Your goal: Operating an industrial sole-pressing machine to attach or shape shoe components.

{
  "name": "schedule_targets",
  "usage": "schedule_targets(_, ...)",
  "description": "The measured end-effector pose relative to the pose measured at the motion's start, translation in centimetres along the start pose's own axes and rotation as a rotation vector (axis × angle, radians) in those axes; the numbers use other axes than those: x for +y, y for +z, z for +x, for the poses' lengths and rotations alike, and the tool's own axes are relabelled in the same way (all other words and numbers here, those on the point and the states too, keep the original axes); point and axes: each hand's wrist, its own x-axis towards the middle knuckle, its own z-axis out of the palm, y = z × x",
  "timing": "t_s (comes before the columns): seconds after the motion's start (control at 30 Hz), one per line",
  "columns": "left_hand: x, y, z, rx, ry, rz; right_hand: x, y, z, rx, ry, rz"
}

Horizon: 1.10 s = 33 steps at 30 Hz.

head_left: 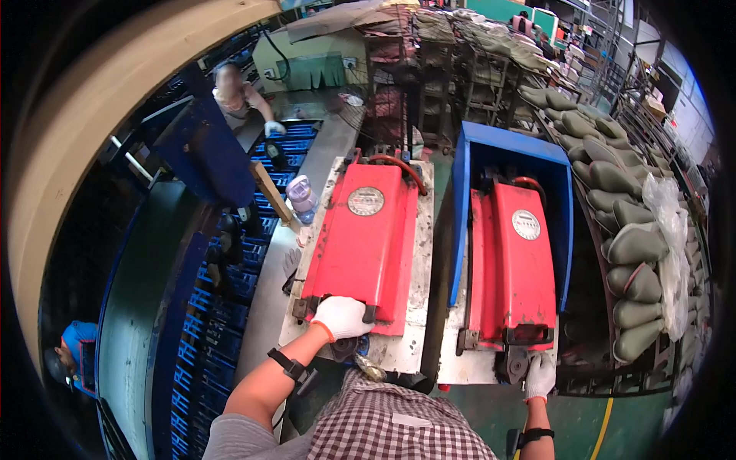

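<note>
My left hand (343, 317), in a white knit glove, is closed over the dark front handle of the left red press cover (366, 238). This long cover carries a round metal plate and is mounted on a worn white base. My right hand (540, 374), gloved too, is at the front edge of the right machine, beside a dark round part (515, 365). Its fingers look curled together, and what they hold is hidden. Above it lies a second red press cover (512, 261) with a black front handle (529, 335), surrounded by a blue metal hood (512, 138).
On the left runs a conveyor with blue slats (218, 337) and dark shoes, edged by a metal ledge with a plastic jug (301, 195) and a glove (292, 262). A co-worker (234, 96) reaches over it; another person (75, 356) is lower left. Olive boots (636, 284) fill the right rack.
</note>
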Motion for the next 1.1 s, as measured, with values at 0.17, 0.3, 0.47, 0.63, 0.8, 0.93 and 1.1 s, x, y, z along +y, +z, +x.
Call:
schedule_targets(0.17,0.1,0.0,0.2,0.011,-0.021,0.025,0.6,0.9,0.1,0.002,0.109,-0.014)
schedule_targets(0.3,0.6,-1.6,-0.2,-0.063,-0.073,-0.012,-1.8,-0.9,-0.8,-0.121,0.187,-0.045)
schedule_targets(0.47,5.3,-4.5,-1.8,0.414,-0.060,0.013,-3.3,-1.1,-6.5,-0.217,0.298,0.119)
schedule_targets(0.63,17.2,-4.2,1.1,0.472,0.648,-0.332,-1.5,0.3,-12.3,-0.132,-0.169,0.361)
schedule_targets(0.8,24.9,-0.1,5.2,0.567,1.066,-0.219,-4.8,-6.5,-11.2,-0.564,-0.105,0.146)
schedule_targets(0.93,28.4,-2.7,8.5,0.771,1.156,-0.091,-6.6,-7.2,-7.3,-0.226,-0.317,0.502)
schedule_targets(1.1,30.8,-10.5,9.8,0.859,1.152,-0.247,-9.1,-1.9,1.7,-0.043,-0.304,0.212)
